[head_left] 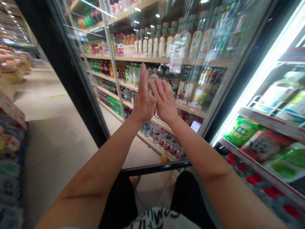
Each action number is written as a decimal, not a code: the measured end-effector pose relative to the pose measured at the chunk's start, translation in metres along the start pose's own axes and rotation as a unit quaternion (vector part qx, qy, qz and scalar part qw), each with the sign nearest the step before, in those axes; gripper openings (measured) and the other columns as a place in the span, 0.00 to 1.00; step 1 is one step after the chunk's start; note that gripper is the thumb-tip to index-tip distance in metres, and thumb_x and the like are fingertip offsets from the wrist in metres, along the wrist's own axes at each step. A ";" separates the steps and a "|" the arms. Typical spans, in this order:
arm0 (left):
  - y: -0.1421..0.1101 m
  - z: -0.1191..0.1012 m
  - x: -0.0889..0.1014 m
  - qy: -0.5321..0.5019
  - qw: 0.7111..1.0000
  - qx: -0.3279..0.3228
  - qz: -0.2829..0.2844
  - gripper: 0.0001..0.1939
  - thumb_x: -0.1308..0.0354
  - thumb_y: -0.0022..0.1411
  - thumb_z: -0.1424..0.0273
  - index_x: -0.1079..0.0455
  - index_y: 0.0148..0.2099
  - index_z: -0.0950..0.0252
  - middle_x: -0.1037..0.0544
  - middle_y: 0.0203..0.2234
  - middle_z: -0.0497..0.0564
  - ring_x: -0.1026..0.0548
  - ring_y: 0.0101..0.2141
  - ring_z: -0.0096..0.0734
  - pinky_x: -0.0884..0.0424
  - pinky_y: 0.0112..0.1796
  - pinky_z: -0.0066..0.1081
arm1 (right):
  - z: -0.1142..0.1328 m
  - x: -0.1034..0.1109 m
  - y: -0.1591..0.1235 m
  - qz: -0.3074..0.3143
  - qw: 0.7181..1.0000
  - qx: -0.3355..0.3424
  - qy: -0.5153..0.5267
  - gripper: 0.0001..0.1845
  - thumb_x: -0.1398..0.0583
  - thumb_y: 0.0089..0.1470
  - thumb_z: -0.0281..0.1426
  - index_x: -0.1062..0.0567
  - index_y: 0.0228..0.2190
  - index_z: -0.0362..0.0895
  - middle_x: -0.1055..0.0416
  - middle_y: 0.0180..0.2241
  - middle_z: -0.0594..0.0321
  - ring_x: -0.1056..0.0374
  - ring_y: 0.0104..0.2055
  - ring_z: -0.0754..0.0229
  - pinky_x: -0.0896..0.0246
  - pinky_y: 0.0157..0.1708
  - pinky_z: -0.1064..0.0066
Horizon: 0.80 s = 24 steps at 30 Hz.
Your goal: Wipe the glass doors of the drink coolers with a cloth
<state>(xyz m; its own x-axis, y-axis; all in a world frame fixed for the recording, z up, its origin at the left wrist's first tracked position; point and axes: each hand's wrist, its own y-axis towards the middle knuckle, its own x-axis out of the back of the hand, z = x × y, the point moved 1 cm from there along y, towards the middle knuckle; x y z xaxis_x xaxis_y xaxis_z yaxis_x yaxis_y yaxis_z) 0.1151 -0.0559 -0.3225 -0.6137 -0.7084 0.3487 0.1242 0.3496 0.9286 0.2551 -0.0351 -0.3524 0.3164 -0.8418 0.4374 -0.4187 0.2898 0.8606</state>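
Observation:
Both my hands are raised against the open glass door of a drinks fridge. My left hand stands edge-on, its fingers stretched straight up and together, palm turned toward the right hand. My right hand lies flat on the glass with its fingers spread. A pale crumpled wad sits under its fingertips, against the left palm. I cannot make out what the wad is. Behind the glass are shelves of bottles.
To the right, the lit fridge interior holds green and red packs on white shelves. The door's dark lower edge crosses just above my knees. A tiled aisle runs off to the left, past a goods rack.

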 end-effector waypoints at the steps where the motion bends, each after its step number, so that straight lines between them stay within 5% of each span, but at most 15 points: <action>1: 0.003 0.004 0.006 0.018 1.000 0.011 -0.012 0.42 0.70 0.71 0.44 0.67 0.77 0.63 0.67 0.74 0.43 0.65 0.71 0.30 0.55 0.69 0.37 | -0.006 -0.004 -0.004 0.015 1.000 0.013 -0.003 0.28 0.59 0.72 0.32 0.45 0.70 0.49 0.53 0.72 0.68 0.65 0.75 0.59 0.65 0.73 0.56; 4: 0.012 0.018 0.023 0.076 0.997 0.024 -0.019 0.36 0.53 0.71 0.54 0.51 0.75 0.63 0.64 0.73 0.39 0.72 0.71 0.37 0.74 0.70 0.46 | -0.034 -0.007 -0.010 0.002 0.999 0.041 -0.002 0.29 0.56 0.69 0.32 0.41 0.67 0.56 0.46 0.69 0.76 0.56 0.74 0.60 0.73 0.74 0.55; 8: 0.022 0.028 0.026 0.086 0.995 0.047 0.016 0.39 0.44 0.65 0.62 0.50 0.74 0.61 0.62 0.72 0.35 0.75 0.71 0.39 0.85 0.66 0.52 | -0.067 -0.001 -0.003 -0.084 0.995 -0.053 -0.009 0.31 0.57 0.68 0.32 0.46 0.70 0.44 0.51 0.72 0.59 0.64 0.75 0.51 0.74 0.71 0.38; 11: 0.022 0.030 0.021 0.056 0.997 0.062 0.003 0.39 0.44 0.65 0.60 0.50 0.74 0.61 0.62 0.72 0.33 0.75 0.71 0.35 0.85 0.66 0.53 | -0.056 -0.005 -0.018 -0.116 0.990 -0.084 -0.013 0.31 0.58 0.68 0.30 0.45 0.69 0.42 0.56 0.72 0.52 0.71 0.76 0.49 0.64 0.69 0.38; 16: 0.020 0.030 0.020 0.056 0.997 0.059 0.011 0.39 0.41 0.65 0.64 0.51 0.74 0.57 0.64 0.72 0.31 0.76 0.70 0.32 0.86 0.67 0.49 | -0.033 -0.014 -0.048 -0.027 0.998 0.052 -0.012 0.29 0.51 0.69 0.44 0.38 0.66 0.51 0.48 0.70 0.58 0.72 0.76 0.49 0.62 0.71 0.44; 18: 0.020 0.028 0.022 0.081 0.995 0.059 0.018 0.41 0.41 0.66 0.67 0.54 0.75 0.57 0.65 0.72 0.33 0.77 0.70 0.33 0.85 0.67 0.51 | -0.046 -0.010 -0.037 -0.039 0.999 0.030 -0.019 0.27 0.54 0.71 0.41 0.39 0.67 0.53 0.48 0.71 0.60 0.70 0.76 0.51 0.66 0.71 0.43; 21: 0.017 0.023 0.026 0.121 0.991 0.048 0.010 0.40 0.42 0.67 0.70 0.55 0.76 0.57 0.62 0.73 0.38 0.75 0.71 0.37 0.80 0.68 0.52 | -0.064 -0.005 -0.018 -0.104 0.994 -0.034 -0.019 0.30 0.62 0.71 0.34 0.43 0.68 0.42 0.52 0.71 0.53 0.70 0.76 0.51 0.65 0.70 0.40; 24: 0.014 0.018 0.030 0.131 0.991 0.032 -0.001 0.36 0.45 0.70 0.68 0.52 0.76 0.57 0.57 0.73 0.42 0.70 0.71 0.41 0.76 0.70 0.50 | -0.056 -0.013 -0.026 -0.132 0.990 -0.042 -0.007 0.33 0.65 0.70 0.36 0.44 0.68 0.37 0.51 0.71 0.49 0.70 0.76 0.53 0.63 0.70 0.43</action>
<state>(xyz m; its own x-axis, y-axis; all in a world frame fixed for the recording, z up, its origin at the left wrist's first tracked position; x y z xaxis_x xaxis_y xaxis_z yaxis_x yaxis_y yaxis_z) 0.0841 -0.0616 -0.3011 -0.3898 -0.8405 0.3763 0.0692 0.3807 0.9221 0.3095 -0.0062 -0.3662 0.3940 -0.8990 0.1912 -0.2505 0.0952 0.9634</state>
